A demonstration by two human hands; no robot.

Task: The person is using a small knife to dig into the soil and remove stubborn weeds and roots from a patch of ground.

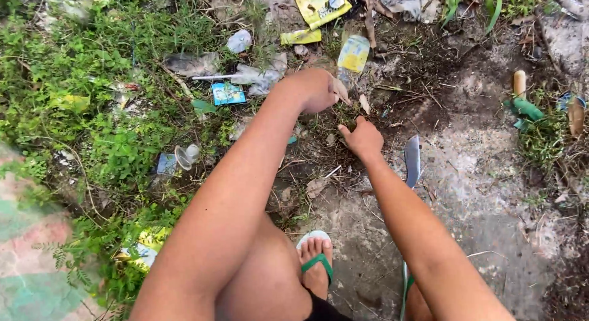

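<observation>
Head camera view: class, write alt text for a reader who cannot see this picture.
A crouching person reaches both bare hands to littered ground: the left hand holds a dry leaf, the right hand rests on twigs and soil. Plastic wrappers, a clear bottle and a cup lie among weeds; a green flip-flop shows below.

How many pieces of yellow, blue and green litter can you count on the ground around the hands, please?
Yellow wrappers: 3
Blue packets: 2
Green bottle: 1
Total: 6
</observation>
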